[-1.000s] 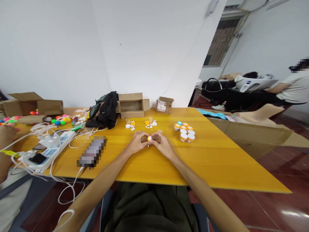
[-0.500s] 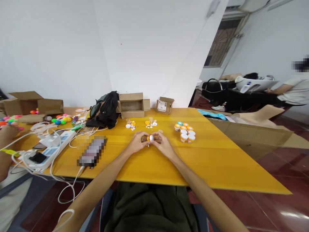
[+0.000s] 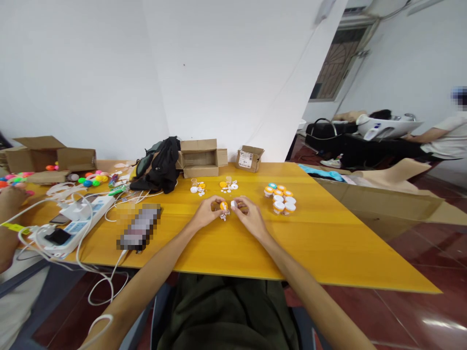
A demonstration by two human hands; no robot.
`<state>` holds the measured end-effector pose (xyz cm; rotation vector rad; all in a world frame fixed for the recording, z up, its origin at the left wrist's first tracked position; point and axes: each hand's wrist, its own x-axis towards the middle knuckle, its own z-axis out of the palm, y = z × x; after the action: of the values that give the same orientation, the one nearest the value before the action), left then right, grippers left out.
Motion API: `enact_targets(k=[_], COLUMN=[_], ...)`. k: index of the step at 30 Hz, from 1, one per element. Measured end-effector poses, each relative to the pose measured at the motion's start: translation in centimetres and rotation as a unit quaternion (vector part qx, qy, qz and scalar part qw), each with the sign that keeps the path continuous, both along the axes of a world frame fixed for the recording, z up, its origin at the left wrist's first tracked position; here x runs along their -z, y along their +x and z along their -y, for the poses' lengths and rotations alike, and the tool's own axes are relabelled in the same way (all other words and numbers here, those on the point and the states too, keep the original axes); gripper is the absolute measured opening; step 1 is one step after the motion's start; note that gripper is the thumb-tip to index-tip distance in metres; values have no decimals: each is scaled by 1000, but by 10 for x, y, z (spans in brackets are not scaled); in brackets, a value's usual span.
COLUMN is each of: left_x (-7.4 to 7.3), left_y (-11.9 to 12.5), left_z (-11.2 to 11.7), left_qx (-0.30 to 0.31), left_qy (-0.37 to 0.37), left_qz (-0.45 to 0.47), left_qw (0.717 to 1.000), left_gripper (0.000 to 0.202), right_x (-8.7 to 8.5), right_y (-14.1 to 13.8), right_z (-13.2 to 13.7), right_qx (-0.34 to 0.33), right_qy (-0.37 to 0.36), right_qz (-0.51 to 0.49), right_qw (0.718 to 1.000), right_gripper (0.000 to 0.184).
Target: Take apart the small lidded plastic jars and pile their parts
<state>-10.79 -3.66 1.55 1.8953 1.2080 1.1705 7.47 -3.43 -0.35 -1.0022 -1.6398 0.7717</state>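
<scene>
Above the middle of the table, my left hand [image 3: 209, 212] pinches an orange round part [image 3: 224, 206] that has some white on its face. My right hand [image 3: 248, 214], just across from it, grips a small white round cap [image 3: 233, 204] between thumb and fingers. A narrow gap separates the two parts. Small white pieces [image 3: 223, 217] show just below the orange part. Beyond my hands lie two groups of loose parts, with an orange disc [image 3: 223, 184], a white disc [image 3: 234, 186] and a clear cup [image 3: 193, 182] among them.
Several small lidded jars [image 3: 279, 206] cluster to the right. A phone [image 3: 140, 227], a power strip [image 3: 83, 221] and cables lie left. A black bag [image 3: 158, 167] and open cardboard boxes [image 3: 200, 171] stand at the back. Another person's arm [image 3: 10, 218] reaches in at far left.
The white cap and the orange part, together between my hands before, are now apart. My right hand holds the cap slightly to the right, and the orange part's face shows.
</scene>
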Motion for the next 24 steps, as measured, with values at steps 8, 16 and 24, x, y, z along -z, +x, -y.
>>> enact_targets(k=[8, 16, 24], left_x=[0, 1, 1], left_y=[-1, -1, 0], left_z=[-3, -4, -4], left_qx=[-1, -2, 19], left_qy=[-16, -28, -44], left_qz=[28, 30, 41], left_qw=[999, 999, 998], left_gripper=[26, 26, 29], right_x=[15, 3, -3], right_y=[5, 1, 0], right_z=[-4, 4, 10], right_qx=[70, 53, -9], right_qy=[104, 141, 170], right_qz=[171, 161, 161], right_qw=[977, 975, 972], right_gripper=[16, 15, 19])
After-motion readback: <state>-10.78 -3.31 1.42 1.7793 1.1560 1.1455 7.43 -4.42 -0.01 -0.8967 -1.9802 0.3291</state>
